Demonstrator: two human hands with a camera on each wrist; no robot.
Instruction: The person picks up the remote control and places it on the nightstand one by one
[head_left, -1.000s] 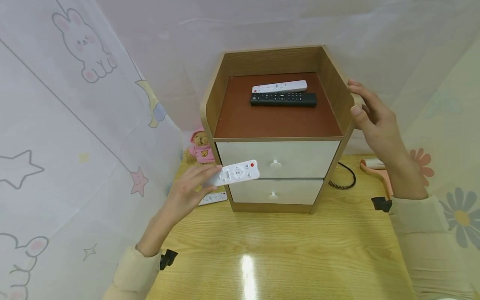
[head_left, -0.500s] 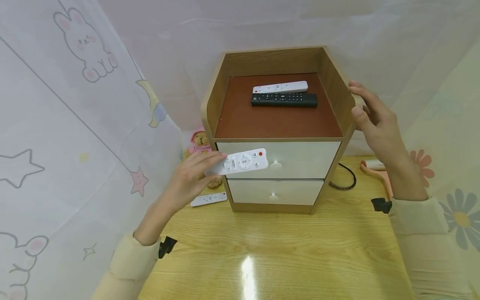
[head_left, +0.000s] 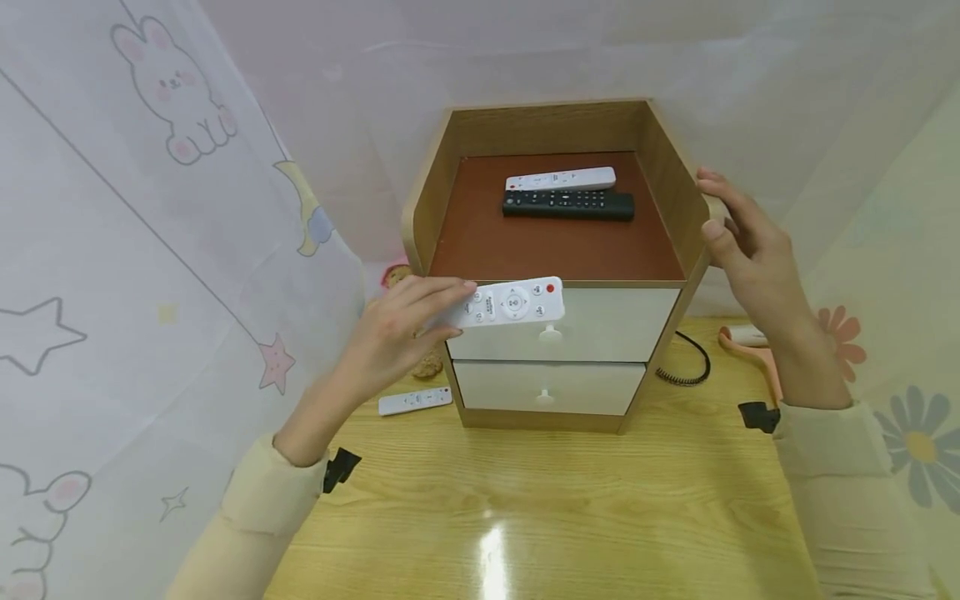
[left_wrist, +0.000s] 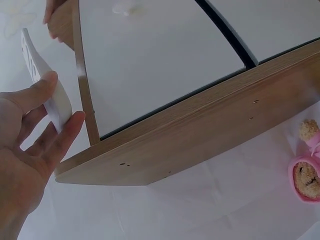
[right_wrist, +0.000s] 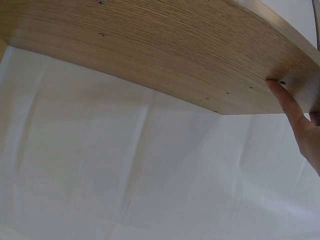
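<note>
A white remote control with a red button is pinched between the thumb and fingers of my left hand, in front of the upper drawer. The left wrist view shows the same remote edge-on, apart from the cabinet. My right hand holds the front corner of the small wooden cabinet's right side panel. In the right wrist view a finger presses the outer face of that panel. On the brown top shelf lie a white remote and a black remote, side by side.
Another white remote lies on the wooden table, left of the cabinet. Behind it a teddy bear in pink is partly hidden. A coiled black cord and a peach-coloured roller-like item lie to the right.
My left hand has moved right and upward with the white remote, from the drawers' left edge to before the upper drawer, near the shelf's front edge. My right hand stays at the side panel.
</note>
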